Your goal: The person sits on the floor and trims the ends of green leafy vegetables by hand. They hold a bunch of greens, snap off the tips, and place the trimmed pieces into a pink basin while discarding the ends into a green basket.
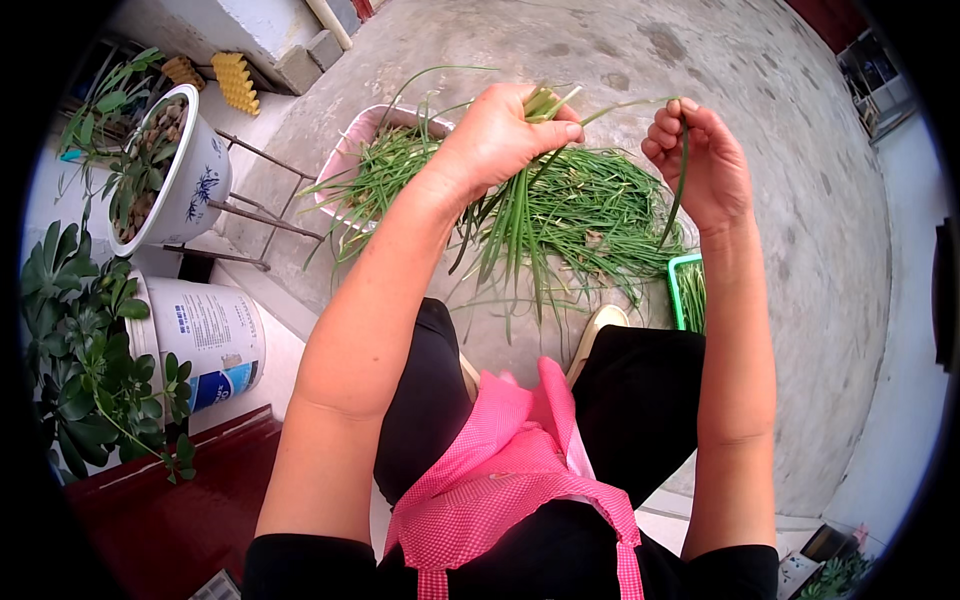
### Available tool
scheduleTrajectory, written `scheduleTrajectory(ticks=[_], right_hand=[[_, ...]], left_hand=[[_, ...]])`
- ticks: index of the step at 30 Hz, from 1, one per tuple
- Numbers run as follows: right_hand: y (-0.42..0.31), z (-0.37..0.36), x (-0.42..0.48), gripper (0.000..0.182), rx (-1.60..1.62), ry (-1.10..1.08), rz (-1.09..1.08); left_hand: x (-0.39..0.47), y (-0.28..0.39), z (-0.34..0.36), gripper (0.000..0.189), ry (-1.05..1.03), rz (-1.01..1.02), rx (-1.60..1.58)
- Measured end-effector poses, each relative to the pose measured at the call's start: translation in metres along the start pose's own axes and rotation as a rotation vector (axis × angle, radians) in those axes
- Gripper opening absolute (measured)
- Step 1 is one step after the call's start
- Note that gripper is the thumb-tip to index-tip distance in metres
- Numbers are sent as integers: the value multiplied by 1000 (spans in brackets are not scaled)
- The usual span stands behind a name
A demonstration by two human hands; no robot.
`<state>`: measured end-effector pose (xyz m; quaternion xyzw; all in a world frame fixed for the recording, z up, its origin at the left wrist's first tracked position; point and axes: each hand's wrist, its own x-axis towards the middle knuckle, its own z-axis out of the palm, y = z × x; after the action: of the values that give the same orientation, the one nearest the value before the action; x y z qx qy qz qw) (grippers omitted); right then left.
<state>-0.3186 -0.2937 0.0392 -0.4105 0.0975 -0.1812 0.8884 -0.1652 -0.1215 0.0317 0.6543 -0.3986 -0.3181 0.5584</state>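
My left hand [504, 133] is closed around a bunch of Chinese chives [516, 217], pale stem ends upward and green leaves hanging down. Between the thumb and fingers of my right hand [701, 154] is pinched a single chive leaf [681, 184]. Part of it stretches across to the bunch, and its free end dangles below my fingers. Under both hands a large pile of chives [611, 202] lies spread on the concrete floor. Left of the pile, a pink plastic basin [349, 154] contains more loose greens, partly hidden by my left forearm.
A green plastic basket [675, 292] with chives stands by my right knee. To the left are a potted plant [206, 176] on a metal rod stand [281, 221], a white bucket [210, 337] and leafy foliage [82, 375]. A yellow egg tray [235, 84] leans near the wall.
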Motion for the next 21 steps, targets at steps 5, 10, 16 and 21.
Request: scheduleTrajectory(ticks=[5, 10, 16, 21], right_hand=[[-5, -12, 3, 20, -457, 202, -97], [22, 3, 0, 34, -1262, 186, -313], [36, 23, -1, 43, -1138, -46, -204], [40, 40, -8, 45, -1055, -138, -81]], left_hand=[[-3, 9, 0, 20, 94, -65, -352], [6, 0, -7, 17, -43, -74, -646], [4, 4, 4, 27, -8, -71, -552], [6, 0, 5, 31, 34, -90, -536]])
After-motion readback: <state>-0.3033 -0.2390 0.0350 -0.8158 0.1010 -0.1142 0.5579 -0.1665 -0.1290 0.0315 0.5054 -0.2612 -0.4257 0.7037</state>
